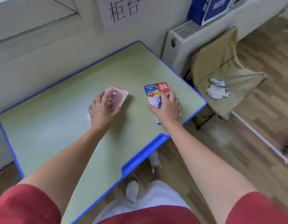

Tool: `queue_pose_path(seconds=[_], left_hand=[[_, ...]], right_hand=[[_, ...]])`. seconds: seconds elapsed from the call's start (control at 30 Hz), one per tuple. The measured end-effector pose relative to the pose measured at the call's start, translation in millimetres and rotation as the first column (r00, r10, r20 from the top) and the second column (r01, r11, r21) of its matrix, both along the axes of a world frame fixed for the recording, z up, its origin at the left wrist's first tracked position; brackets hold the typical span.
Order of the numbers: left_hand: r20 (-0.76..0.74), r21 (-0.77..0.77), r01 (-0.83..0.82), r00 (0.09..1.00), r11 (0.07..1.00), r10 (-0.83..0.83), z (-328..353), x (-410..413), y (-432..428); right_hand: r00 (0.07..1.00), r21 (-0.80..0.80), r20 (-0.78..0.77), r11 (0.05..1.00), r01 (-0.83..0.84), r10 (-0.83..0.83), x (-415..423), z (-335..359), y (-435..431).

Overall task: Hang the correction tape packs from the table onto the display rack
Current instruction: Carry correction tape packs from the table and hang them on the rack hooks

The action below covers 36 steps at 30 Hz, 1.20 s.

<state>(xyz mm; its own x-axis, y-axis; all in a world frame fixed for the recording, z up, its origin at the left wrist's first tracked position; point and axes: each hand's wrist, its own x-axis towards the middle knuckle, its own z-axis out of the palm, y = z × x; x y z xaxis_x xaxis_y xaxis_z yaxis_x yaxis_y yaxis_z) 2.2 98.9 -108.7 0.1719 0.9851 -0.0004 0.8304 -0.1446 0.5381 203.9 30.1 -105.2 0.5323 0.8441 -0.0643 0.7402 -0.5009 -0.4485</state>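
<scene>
We've got both packs flat on the green blue-rimmed desk (59, 126), each under its own hand: left hand (102, 110) curled round the pink carded correction tape pack (118, 96) mid-desk, right hand (168, 107) curled round the blue-red carded pack (153, 92) near the right edge, long axes running toward the far edge.

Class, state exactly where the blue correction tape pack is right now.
In the head view the blue pack lies on the green table near its right edge, under the right hand, right of the pink pack.
</scene>
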Motion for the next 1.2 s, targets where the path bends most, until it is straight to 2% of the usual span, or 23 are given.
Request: queue_pose_path(seconds=[0.23,0.5,0.7,0.97,1.2], left_hand=[[-0.007,0.001,0.301,0.954,0.954,-0.301,-1.3,49.1,-71.1],[-0.047,0.012,0.593,0.805,0.805,-0.592,-0.4,146.8,-180.3],[0.003,0.012,0.721,0.693,0.693,-0.721,-4.6,220.4,-315.1],[0.076,-0.012,0.814,0.580,0.581,-0.811,-15.3,322.1,-515.6],[0.070,-0.034,0.873,0.488,0.487,-0.870,-23.7,406.2,-621.6]], right_hand=[[0.960,0.035,-0.003,0.960,0.279,-0.279,13.5,-1.3,-127.8],[0.825,0.024,-0.037,0.825,0.565,-0.564,58.8,-3.0,-290.7],[0.711,0.000,-0.095,0.715,0.700,-0.696,94.0,-7.0,-442.3],[0.587,-0.010,-0.118,0.592,0.806,-0.801,159.9,-19.0,-647.0],[0.454,0.000,-0.098,0.456,0.890,-0.886,226.4,-29.7,-767.2]])
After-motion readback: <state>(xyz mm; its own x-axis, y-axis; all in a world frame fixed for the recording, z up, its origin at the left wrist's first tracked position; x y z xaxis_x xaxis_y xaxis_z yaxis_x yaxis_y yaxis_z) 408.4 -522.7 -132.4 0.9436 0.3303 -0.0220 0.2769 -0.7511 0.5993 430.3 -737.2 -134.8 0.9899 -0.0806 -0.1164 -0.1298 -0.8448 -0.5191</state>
